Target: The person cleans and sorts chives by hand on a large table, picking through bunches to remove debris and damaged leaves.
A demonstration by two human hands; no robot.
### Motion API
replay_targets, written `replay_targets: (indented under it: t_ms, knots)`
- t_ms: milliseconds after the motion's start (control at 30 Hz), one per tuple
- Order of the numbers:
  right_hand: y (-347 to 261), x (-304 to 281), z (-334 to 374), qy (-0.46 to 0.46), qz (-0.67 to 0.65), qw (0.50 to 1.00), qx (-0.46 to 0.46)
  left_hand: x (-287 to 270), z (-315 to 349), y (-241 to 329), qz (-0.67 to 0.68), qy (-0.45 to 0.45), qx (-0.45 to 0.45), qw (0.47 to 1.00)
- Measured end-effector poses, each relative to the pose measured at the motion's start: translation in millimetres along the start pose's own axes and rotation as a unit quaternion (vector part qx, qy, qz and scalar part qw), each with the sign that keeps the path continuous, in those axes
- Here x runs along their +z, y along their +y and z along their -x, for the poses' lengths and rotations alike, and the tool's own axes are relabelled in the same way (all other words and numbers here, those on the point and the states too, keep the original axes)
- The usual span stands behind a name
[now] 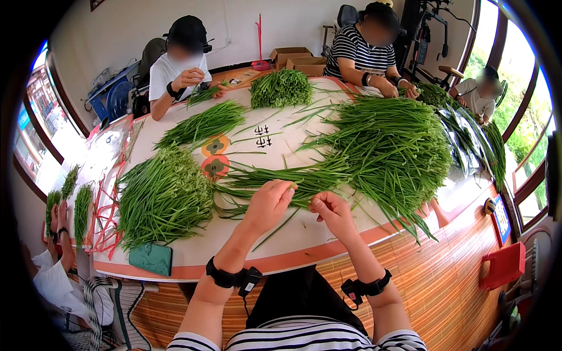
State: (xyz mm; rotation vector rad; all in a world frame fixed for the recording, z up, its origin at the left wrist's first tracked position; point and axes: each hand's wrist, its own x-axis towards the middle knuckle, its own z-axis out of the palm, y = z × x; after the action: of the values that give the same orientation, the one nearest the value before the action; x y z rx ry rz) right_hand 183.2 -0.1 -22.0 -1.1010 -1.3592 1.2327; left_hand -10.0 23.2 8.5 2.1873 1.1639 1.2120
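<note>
My left hand [268, 204] and my right hand [332, 212] rest near the front edge of a white table [293, 237]. Both pinch thin green chive stalks [304, 186] drawn from the small loose bunch lying between them. A very large heap of the same stalks [393, 149] spreads to the right of my hands. A tidier pile with its buds together [164, 198] lies to the left. Black bands with small sensors wrap both of my wrists.
A teal phone [151, 258] lies at the table's near left corner. Further piles of stalks [281, 88] sit at the far side, where three other people work. Another person's arm shows at the lower left. Cardboard boxes [295, 58] and a red stool [502, 266] stand around.
</note>
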Motion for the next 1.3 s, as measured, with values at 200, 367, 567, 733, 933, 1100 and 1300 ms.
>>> replay_targets:
  t_ms: [200, 367, 567, 733, 933, 1100, 1300]
  knots:
    - [-15, 7, -4, 0.026, -0.001, 0.999, -0.041, 1, 0, 12, 0.122, -0.197, -0.148, 0.962]
    - [-13, -1, -8, 0.04, 0.012, 0.998, -0.04, 2, 2, 7, 0.054, -0.187, -0.109, 0.975]
    - [-2, -8, -6, 0.08, 0.056, 0.995, -0.035, 2, 1, 7, 0.082, -0.145, -0.128, 0.978]
    - [-12, 3, -3, 0.001, -0.028, 1.0, 0.006, 0, -1, 11, 0.054, -0.196, -0.152, 0.967]
    - [-4, 14, -8, 0.014, -0.045, 0.997, -0.053, 3, 2, 7, 0.072, -0.187, -0.133, 0.971]
    - [5, 0, -11, 0.088, -0.035, 0.995, 0.013, 1, 0, 10, 0.046, -0.179, -0.143, 0.972]
    - [21, -22, -8, 0.076, 0.077, 0.994, -0.003, 3, 2, 7, 0.058, -0.155, -0.138, 0.977]
